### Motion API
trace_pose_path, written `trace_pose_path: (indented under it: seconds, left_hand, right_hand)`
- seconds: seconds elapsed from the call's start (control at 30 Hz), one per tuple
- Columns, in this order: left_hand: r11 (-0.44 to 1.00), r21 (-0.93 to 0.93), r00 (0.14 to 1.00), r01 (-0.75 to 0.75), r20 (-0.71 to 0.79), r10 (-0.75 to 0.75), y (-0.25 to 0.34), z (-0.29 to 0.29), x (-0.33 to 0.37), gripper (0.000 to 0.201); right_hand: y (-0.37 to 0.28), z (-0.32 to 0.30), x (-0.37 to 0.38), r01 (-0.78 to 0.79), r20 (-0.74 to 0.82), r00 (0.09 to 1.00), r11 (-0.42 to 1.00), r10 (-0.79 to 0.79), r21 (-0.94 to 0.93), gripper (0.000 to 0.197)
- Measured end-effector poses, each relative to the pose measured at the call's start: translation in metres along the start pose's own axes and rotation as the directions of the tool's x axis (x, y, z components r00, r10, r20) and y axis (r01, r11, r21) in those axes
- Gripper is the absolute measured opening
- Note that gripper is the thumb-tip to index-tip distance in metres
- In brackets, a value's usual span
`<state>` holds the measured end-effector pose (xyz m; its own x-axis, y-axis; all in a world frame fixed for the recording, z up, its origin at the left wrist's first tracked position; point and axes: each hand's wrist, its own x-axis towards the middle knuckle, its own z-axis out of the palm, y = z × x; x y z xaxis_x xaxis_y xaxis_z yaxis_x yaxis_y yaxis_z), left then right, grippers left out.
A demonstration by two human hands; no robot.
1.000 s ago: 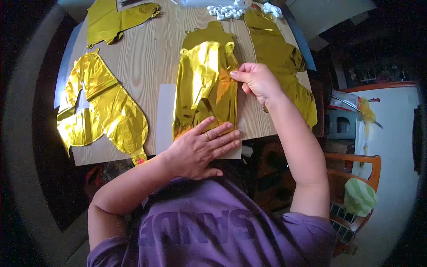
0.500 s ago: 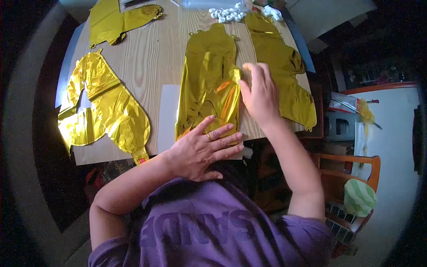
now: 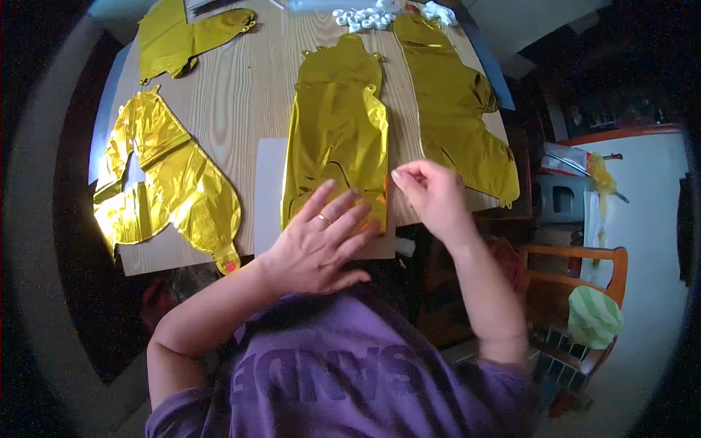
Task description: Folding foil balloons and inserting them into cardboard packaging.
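A flat gold foil balloon (image 3: 339,120) lies lengthwise in the middle of the table, partly folded, with small tabs along its edges. Across its near end rests my left hand (image 3: 318,241), fingers spread flat and a ring on one of them. Just off the balloon's right edge, my right hand (image 3: 434,197) is closed in a pinch, thumb against forefinger. Whether anything is between those fingertips is too small to tell. Under the balloon a pale sheet (image 3: 269,190) shows on the left.
More flat gold foil balloons lie around: a crumpled one (image 3: 186,175) at left, another (image 3: 208,33) far left, a third (image 3: 456,109) at right. Small white rings (image 3: 365,20) are heaped at the far edge of the wooden table (image 3: 226,109). A wooden chair (image 3: 617,277) stands at right.
My right hand has drawn nearer along the balloon's right edge and closed into a pinch. The raised right side of the foil now lies flatter. My left hand stays on the near end.
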<state>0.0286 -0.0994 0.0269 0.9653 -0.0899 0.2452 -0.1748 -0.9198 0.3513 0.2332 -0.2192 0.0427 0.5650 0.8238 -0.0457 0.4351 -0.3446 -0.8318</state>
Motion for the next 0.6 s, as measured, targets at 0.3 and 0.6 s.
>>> trace_pose_path:
  seconds: [0.3, 0.6]
  left_hand:
    - [0.937, 0.069, 0.939, 0.342, -0.052, -0.339, 0.012, 0.012, -0.013, 0.084]
    - [0.946, 0.004, 0.943, 0.325, -0.076, -0.323, 0.010, 0.011, -0.015, 0.085]
  right_hand:
    - [-0.013, -0.002, 0.053, -0.411, 0.370, 0.854, 0.910, 0.365, 0.053, 0.033]
    - [-0.025, 0.005, 0.052, -0.573, 0.456, 0.753, 0.814, 0.475, 0.097, 0.019]
